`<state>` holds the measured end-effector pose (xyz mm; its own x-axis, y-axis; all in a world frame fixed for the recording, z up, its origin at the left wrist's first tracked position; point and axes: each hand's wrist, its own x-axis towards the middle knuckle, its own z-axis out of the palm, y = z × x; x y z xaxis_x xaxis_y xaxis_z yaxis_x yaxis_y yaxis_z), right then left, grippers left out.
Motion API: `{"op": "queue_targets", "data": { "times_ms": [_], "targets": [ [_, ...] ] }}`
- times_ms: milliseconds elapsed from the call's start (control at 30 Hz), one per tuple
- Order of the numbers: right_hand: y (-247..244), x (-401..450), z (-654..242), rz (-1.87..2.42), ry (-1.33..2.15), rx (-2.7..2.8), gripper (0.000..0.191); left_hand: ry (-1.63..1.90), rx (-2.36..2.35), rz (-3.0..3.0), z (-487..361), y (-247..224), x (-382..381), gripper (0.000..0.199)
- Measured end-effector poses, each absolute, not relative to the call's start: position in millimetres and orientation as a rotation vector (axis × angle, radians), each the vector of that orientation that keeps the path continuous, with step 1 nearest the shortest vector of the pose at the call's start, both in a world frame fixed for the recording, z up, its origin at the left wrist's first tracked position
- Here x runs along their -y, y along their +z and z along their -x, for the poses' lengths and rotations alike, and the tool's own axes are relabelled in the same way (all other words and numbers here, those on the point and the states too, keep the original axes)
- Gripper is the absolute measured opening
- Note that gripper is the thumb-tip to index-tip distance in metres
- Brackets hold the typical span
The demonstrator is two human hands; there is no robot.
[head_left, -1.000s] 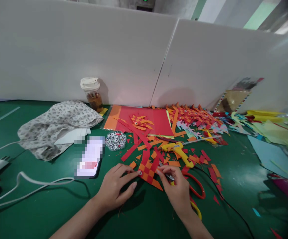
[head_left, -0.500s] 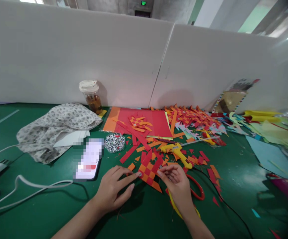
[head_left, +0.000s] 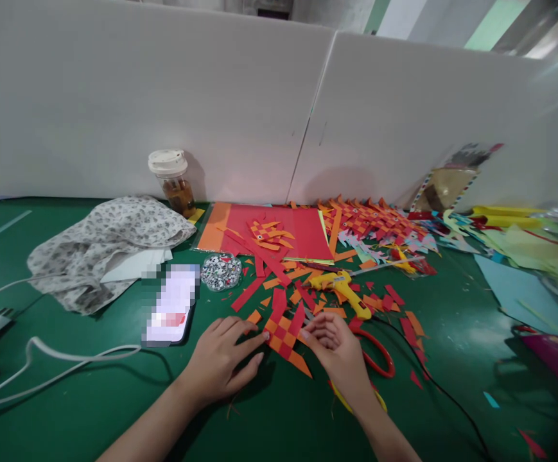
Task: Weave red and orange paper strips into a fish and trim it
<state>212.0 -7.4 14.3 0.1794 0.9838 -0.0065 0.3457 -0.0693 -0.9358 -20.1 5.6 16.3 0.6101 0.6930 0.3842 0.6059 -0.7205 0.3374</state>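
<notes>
A woven paper fish (head_left: pixel 283 337) in red and orange checks lies on the green table in front of me. My left hand (head_left: pixel 228 356) reaches in from the left, fingers apart, its index fingertip pressing on the fish's left corner. Thumb and index finger of my right hand (head_left: pixel 334 343) pinch the fish's right edge; the other fingers are curled. Partly under my right hand lie scissors with a red and yellow handle (head_left: pixel 384 356). Just beyond the fish is a yellow glue gun (head_left: pixel 341 289). A round clear case of googly eyes (head_left: pixel 221 271) sits to the left.
Red and orange paper scraps (head_left: pixel 247 295) surround the fish. Behind are paper sheets (head_left: pixel 305 231) with a finished fish (head_left: pixel 269 235), and a heap of woven fish (head_left: pixel 370 218). A phone (head_left: pixel 173 308), patterned cloth (head_left: pixel 86 256) and lidded cup (head_left: pixel 173 183) stand left. A black cord (head_left: pixel 437 391) runs right.
My left index fingertip now covers the spot where the googly eye showed beside it. The right hand's fingers have curled in more, still at the fish's right edge. The view has tilted down slightly.
</notes>
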Motion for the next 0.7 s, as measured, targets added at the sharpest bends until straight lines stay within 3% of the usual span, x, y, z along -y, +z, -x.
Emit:
{"op": "queue_targets", "data": {
  "times_ms": [200, 400, 700],
  "targets": [
    [21.3, 14.4, -202.3, 1.490, 0.146, 1.817, 0.006, 0.605, -1.066, -2.649, 17.0, 19.1, -6.4, 0.030],
    [28.8, 13.3, -189.5, 1.303, 0.285, 2.210, 0.013, 0.603, -1.068, -2.537, 18.2, 18.1, -7.9, 0.031],
    [30.2, 9.6, -187.7, 1.325, 0.176, 2.375, 0.022, 0.620, -1.046, -2.446, 23.0, 18.5, -10.3, 0.034]
  ]
}}
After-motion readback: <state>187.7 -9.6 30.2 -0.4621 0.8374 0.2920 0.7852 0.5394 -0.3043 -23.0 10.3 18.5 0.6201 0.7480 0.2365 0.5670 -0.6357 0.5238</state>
